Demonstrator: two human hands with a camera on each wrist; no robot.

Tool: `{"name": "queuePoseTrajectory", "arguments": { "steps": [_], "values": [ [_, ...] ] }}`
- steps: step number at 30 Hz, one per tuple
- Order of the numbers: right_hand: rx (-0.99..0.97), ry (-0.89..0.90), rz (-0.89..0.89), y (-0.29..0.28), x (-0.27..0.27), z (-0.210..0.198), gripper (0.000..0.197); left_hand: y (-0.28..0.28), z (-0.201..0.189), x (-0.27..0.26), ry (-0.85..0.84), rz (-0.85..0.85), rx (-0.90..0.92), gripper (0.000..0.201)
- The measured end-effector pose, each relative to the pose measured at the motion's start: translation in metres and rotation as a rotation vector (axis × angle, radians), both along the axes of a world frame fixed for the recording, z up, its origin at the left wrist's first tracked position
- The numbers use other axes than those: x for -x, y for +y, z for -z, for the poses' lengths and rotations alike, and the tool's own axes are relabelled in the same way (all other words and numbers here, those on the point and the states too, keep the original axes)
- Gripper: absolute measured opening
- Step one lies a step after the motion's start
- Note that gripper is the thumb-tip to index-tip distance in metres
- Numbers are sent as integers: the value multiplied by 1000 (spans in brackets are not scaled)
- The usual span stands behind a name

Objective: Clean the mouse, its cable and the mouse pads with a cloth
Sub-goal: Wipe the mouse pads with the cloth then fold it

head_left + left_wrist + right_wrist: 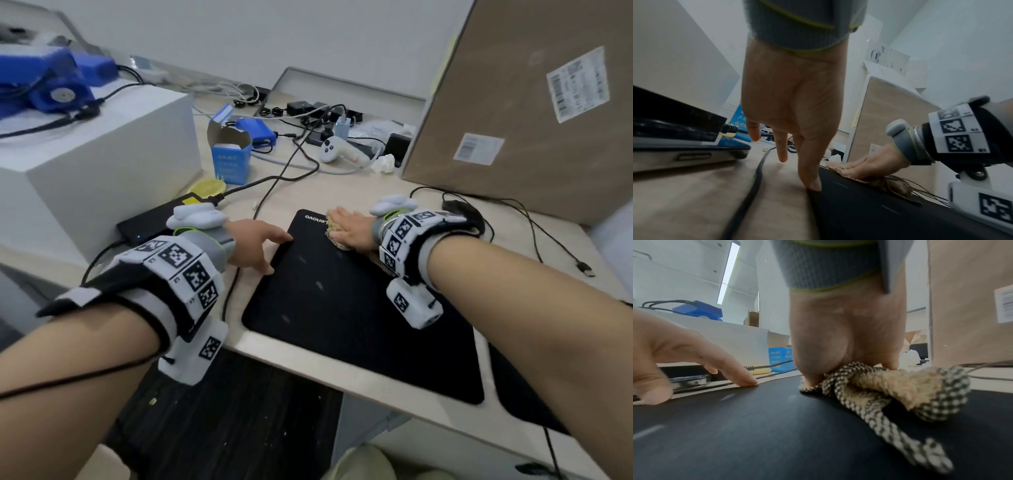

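Pressing flat, the right hand (352,229) hides most of the checked beige cloth (900,386) on the black rectangular mouse pad (342,308). Left hand (255,241) fingers (spread) pin its left edge; the near corner overhangs the table (394,383).

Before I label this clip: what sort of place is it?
Probably an office or lab workbench: a black mouse pad, tangled chargers and cables, a white handheld controller and a labelled cardboard box.

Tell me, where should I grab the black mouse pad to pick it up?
Take the near edge of the mouse pad, where it hangs past the desk rim, probably easiest. Come from below and in front, fingers under, thumb on top. Elsewhere it lies flat, the left hand presses its far left corner, and the right hand presses the cloth on it.
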State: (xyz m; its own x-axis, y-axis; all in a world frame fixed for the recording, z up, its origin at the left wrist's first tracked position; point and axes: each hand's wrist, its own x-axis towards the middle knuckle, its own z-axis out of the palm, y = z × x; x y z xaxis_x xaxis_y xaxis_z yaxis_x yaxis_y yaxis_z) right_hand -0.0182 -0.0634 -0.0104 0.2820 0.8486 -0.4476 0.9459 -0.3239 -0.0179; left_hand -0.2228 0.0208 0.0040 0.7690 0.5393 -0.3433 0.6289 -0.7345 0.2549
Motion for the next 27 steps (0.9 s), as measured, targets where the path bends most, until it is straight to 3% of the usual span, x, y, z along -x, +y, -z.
{"name": "queuePoseTrajectory", "arguments": {
  "steps": [3, 11, 15, 18, 27],
  "values": [
    [-81, -10, 30, 0, 7, 4, 60, -5, -1, -1, -1, 0, -9, 71],
    [-35, -50, -298, -94, 92, -1, 61, -10, -1, 8, -14, 0, 47, 74],
    [-57, 22, -402, -132, 119, 2, 60, -7, 1, 10, -13, 7, 83, 75],
    [-16, 101, -366, -122, 110, -3, 58, -4, 0, 12, -17, 8, 115, 73],
    [-90, 83, -48, -35, 46, -8, 56, -13, -1, 18, -10, -8, 88, 71]
  ]
}}
